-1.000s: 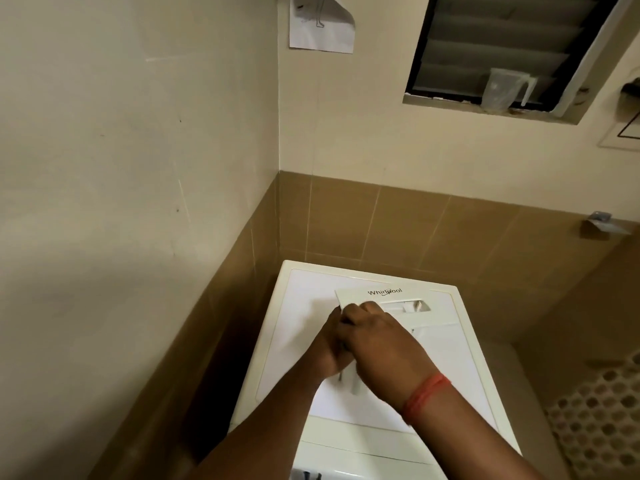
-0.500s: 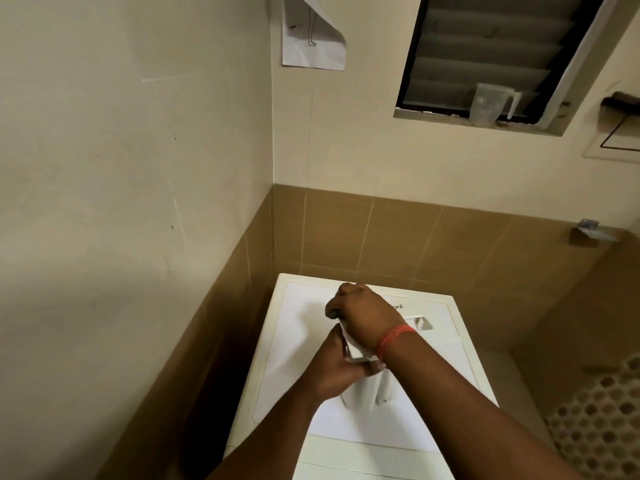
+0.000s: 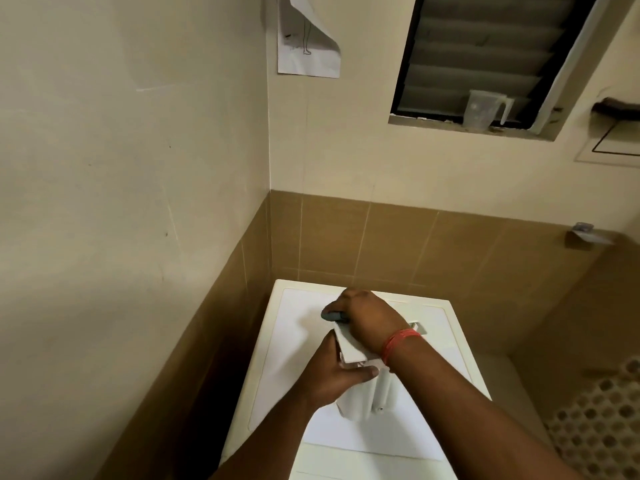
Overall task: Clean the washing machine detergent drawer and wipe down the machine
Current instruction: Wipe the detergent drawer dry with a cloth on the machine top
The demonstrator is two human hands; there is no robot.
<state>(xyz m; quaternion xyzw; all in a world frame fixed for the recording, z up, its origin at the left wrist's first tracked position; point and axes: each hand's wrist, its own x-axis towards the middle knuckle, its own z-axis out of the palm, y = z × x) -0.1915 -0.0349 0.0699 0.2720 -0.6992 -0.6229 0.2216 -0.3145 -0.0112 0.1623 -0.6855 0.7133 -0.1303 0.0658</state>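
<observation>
A white detergent drawer point(image 3: 367, 393) is held above the top of the white washing machine point(image 3: 298, 341), which stands in a room corner. My left hand point(image 3: 334, 379) grips the drawer's left side from below. My right hand point(image 3: 370, 322), with a red thread band at the wrist, is closed on a small grey-blue cloth or sponge point(image 3: 332, 316) and presses over the drawer's far end, hiding its front panel.
Cream walls with brown tiles close in on the left and behind. A clear measuring jug point(image 3: 483, 109) stands on the window sill. A paper sheet point(image 3: 304, 46) hangs on the wall. A honeycomb-patterned basket point(image 3: 599, 420) stands at the right.
The drawer has been lifted and tipped from lying flat on the machine top. My right hand moved to its far end, and the grey-blue cloth now shows in that hand.
</observation>
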